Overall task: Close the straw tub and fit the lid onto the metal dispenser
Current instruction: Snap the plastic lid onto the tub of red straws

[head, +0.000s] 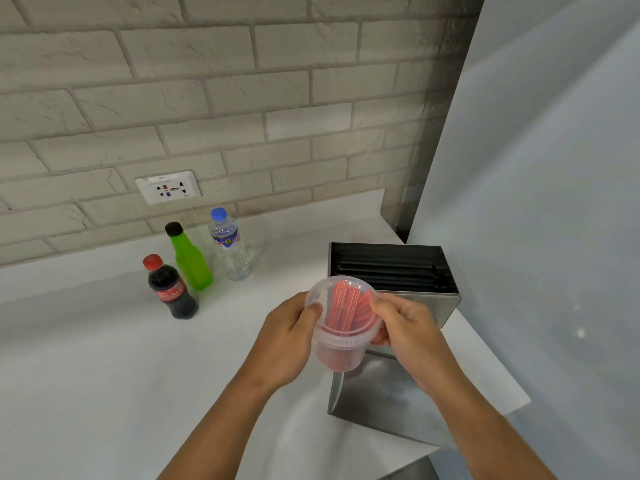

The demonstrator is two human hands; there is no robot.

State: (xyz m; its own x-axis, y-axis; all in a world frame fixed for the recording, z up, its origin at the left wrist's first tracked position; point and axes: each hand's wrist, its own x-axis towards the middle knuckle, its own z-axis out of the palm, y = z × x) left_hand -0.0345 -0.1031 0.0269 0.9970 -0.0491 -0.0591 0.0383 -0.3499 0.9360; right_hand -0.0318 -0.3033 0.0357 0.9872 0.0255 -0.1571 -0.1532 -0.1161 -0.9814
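A clear plastic straw tub (341,351) full of red straws is held above the counter, tilted toward me. Its clear round lid (341,299) rests on the rim. My left hand (287,337) grips the tub's left side, thumb on the lid's edge. My right hand (408,330) holds the right side, fingers pressing on the lid. Behind the tub stands the open metal dispenser (394,271), with black straws lying inside. The flat metal dispenser lid (384,396) lies on the counter below my hands.
A cola bottle (171,289), a green bottle (188,258) and a water bottle (230,244) stand at the back left of the white counter (104,358). A wall socket (168,191) sits in the brick wall. A pale wall panel (554,202) closes the right side.
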